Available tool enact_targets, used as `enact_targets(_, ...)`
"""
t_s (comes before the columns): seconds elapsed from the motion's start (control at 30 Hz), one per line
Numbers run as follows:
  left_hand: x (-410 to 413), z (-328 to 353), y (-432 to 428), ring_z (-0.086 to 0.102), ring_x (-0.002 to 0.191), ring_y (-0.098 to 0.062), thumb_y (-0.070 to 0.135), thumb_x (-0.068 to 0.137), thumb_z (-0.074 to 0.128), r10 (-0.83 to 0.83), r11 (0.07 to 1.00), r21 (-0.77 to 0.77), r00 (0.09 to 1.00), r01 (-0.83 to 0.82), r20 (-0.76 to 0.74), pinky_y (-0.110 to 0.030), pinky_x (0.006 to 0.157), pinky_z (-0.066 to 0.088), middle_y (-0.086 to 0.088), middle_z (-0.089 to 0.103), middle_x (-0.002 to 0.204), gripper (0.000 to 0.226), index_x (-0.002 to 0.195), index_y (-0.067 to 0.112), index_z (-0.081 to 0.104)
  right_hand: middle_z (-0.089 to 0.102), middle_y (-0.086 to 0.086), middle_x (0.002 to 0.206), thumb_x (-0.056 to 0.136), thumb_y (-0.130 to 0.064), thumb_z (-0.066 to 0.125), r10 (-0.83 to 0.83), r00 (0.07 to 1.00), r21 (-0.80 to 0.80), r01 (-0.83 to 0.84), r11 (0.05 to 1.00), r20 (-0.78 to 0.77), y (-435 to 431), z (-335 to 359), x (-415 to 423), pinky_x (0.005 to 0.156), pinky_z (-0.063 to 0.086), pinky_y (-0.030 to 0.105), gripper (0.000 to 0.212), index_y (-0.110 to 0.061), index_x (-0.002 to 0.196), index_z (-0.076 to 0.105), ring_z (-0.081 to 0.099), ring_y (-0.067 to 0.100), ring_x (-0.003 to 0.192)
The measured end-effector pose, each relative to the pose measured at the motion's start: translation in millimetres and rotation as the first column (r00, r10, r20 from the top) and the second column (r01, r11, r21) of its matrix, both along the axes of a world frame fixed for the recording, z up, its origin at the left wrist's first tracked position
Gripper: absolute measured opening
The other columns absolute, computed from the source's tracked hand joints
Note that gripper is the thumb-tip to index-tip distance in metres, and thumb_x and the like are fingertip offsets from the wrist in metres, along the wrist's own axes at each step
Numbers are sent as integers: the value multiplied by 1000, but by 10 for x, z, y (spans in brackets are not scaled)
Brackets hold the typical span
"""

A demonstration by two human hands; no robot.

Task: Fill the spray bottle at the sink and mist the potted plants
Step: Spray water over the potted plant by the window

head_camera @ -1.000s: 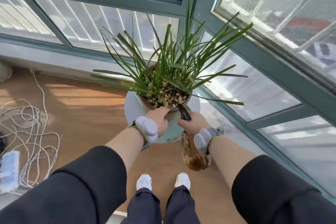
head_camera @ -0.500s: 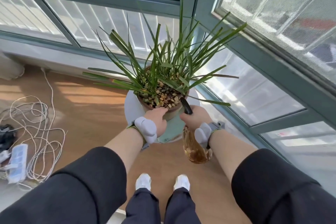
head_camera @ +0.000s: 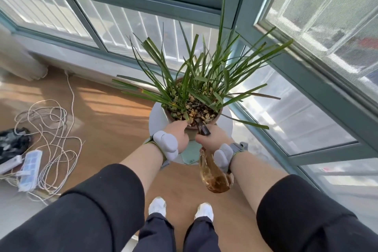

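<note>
Spray bottle (head_camera: 214,176), amber and part-filled, hangs from the right hand (head_camera: 214,139), which is closed around its neck, black nozzle (head_camera: 202,128) aimed at the potted plant (head_camera: 196,88). Left hand (head_camera: 178,134) rests curled at the pot rim (head_camera: 216,117), fingertips touching a leaf base; whether it grips is not discernible. Pot stands on a pale round stand (head_camera: 156,118) by the window. Judgement: misting is under way. Recommend keeping the nozzle slightly back from the foliage, parting leaves with the left hand, and sweeping across them rather than soaking the gravel.
</note>
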State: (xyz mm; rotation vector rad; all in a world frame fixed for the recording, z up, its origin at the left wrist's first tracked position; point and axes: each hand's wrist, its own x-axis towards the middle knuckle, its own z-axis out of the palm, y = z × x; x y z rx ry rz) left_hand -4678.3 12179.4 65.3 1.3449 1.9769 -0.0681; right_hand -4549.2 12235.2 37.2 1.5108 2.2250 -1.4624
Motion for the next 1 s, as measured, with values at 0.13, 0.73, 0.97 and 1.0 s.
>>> enact_targets(0.13, -150, 55, -90, 42, 129, -28, 12, 95, 34, 37, 999, 28, 999, -37, -10, -31, 99, 39, -7, 35, 148, 50, 144, 17, 27, 47, 10, 65, 78, -19, 56, 37, 999, 52, -36, 998, -17, -134, 5, -120, 57, 32, 32, 19, -10, 66, 44, 41, 21, 61)
enact_targets(0.73, -1326, 298, -140, 35, 134, -22, 13, 96, 34, -262, 962, 104, 958, 251, 113, -23, 95, 33, -3, 25, 153, 56, 148, 18, 15, 42, 5, 57, 73, -21, 56, -350, 933, 116, 340, 933, 83, -518, 84, -1081, 51, 26, 31, 26, -15, 59, 35, 35, 20, 54)
enact_targets(0.97, -1390, 422, 4, 39, 130, -26, 8, 96, 34, -362, 925, 157, 928, 345, 94, -29, 103, 31, -8, 33, 149, 51, 145, 14, 23, 44, 9, 58, 73, -21, 54, -404, 906, 132, 388, 912, 130, -557, 39, -1272, 52, 27, 32, 25, -14, 58, 36, 38, 23, 55)
enact_targets(1.0, -1381, 442, 16, 36, 133, -25, 9, 97, 32, -364, 925, 162, 923, 344, 121, -25, 103, 26, -9, 32, 149, 48, 145, 11, 24, 45, 8, 55, 74, -21, 54, -398, 907, 130, 381, 915, 137, -548, 16, -1288, 52, 28, 32, 28, -15, 55, 35, 39, 24, 55)
